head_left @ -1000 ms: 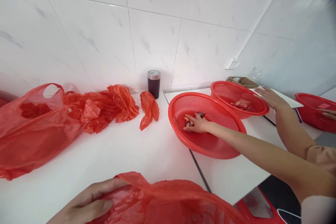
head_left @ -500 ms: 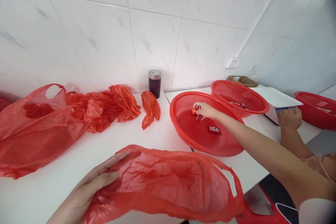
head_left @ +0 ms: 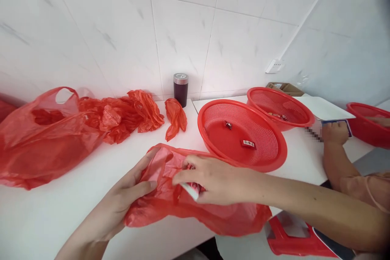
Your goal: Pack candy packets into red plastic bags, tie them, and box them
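Note:
My left hand (head_left: pixel 122 203) pinches the near edge of a thin red plastic bag (head_left: pixel 213 217) that lies on the white table, holding its mouth apart. My right hand (head_left: pixel 213 178) is closed on a few wrapped candies (head_left: pixel 192 189) right at the bag's mouth. Behind the bag stands a large red mesh basket (head_left: pixel 201 130). Two wrapped candies remain in it, a dark one (head_left: pixel 228 125) and a red-and-white one (head_left: pixel 248 143).
A second red basket (head_left: pixel 304 120) overlaps the first, and a third (head_left: pixel 355 120) is at the right edge. Another person's hand (head_left: pixel 335 133) rests on a white scale. Crumpled red bags (head_left: pixel 122 115), a full red bag (head_left: pixel 39 142) and a dark jar (head_left: pixel 180 89) line the tiled wall. A red stool (head_left: pixel 289 241) is below.
My right hand left the basket with candies and came back to the bag's mouth. My left hand shifted its hold on the bag's edge. The view tilted slightly.

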Available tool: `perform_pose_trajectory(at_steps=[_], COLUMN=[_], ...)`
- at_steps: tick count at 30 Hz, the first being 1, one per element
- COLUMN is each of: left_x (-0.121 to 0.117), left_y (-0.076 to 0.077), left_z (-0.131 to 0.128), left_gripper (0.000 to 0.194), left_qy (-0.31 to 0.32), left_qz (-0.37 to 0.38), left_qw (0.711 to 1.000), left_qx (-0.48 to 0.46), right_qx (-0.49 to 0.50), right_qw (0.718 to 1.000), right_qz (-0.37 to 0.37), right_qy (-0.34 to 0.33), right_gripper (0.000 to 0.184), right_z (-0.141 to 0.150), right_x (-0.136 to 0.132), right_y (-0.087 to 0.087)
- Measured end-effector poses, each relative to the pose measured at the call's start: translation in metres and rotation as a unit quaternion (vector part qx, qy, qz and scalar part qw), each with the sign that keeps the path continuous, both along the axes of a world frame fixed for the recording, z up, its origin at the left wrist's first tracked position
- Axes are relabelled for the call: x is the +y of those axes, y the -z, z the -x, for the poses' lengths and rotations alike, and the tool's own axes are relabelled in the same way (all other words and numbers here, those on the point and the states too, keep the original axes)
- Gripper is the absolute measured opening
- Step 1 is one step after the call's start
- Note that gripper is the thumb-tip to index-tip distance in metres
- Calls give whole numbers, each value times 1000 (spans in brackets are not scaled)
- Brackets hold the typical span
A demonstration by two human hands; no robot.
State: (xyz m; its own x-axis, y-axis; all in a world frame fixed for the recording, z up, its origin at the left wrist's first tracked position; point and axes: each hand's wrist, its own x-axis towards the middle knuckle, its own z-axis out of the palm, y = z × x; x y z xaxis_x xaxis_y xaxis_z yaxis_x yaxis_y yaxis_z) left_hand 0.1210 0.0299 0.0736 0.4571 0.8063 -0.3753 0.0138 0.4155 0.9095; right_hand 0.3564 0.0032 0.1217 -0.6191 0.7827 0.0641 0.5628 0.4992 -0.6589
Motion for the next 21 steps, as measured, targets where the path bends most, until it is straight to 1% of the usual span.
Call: perform_pose_trajectory(at_steps=[2, 3, 4, 6, 7, 8, 9, 10, 11, 12, 13, 14, 16, 17, 18, 21], left_x=[-1, -1, -2, -3, -4, -6, -7, -10, -13, -16, -19, -23, -30, -33, -36, -42], left_y=[-1, -1, -1, 1, 2, 4, 6, 7, 8, 9, 10, 11, 14, 15, 18, 23], left_z=[2, 4, 7, 13, 16, 19, 22, 25, 28, 29, 30, 31, 31, 31, 32, 34], left_gripper=[76, 72, 68, 60, 58, 58, 58, 60, 62, 66, 71, 78, 89, 91, 91, 76], left_qy=[11, 15, 18, 24, 32, 42, 53, 58, 52, 37, 16, -8, -50, -60, -65, -56], left_qz=[-7, -14, -23, -38, -41, -47, -59, -79, -106, -131, -145, -148, -134, -128, -128, -158], left_qw=[1000, 1000, 1000, 999, 998, 997, 995, 992, 987, 982, 979, 979, 984, 986, 986, 981], left_qx=[-4, 0, 7, 24, 32, 41, 55, 77, 104, 129, 143, 141, 105, 89, 80, 98], right_qx=[11, 32, 53, 59, 25, -44, -154, -267, -304, -335, -352, -354, -354, -348, -339, -292], right_qw=[1000, 999, 996, 981, 970, 958, 937, 900, 879, 861, 850, 847, 846, 848, 852, 866], right_qz=[3, 8, 11, 11, 18, 20, 42, 92, 119, 142, 161, 171, 172, 160, 140, 71], right_qy=[6, 30, 71, 185, 240, 281, 312, 332, 348, 354, 358, 358, 360, 365, 374, 399], right_gripper=[48, 47, 44, 37, 37, 38, 43, 52, 55, 52, 45, 35, 19, 17, 21, 33], right_z=[-11, -21, -35, -70, -90, -109, -128, -144, -158, -169, -177, -183, -188, -188, -187, -181], right_x=[8, 14, 22, 40, 49, 55, 60, 63, 64, 64, 65, 66, 73, 80, 89, 116], right_y=[4, 2, -1, -3, 0, 6, 16, 28, 40, 52, 63, 71, 78, 78, 77, 74])
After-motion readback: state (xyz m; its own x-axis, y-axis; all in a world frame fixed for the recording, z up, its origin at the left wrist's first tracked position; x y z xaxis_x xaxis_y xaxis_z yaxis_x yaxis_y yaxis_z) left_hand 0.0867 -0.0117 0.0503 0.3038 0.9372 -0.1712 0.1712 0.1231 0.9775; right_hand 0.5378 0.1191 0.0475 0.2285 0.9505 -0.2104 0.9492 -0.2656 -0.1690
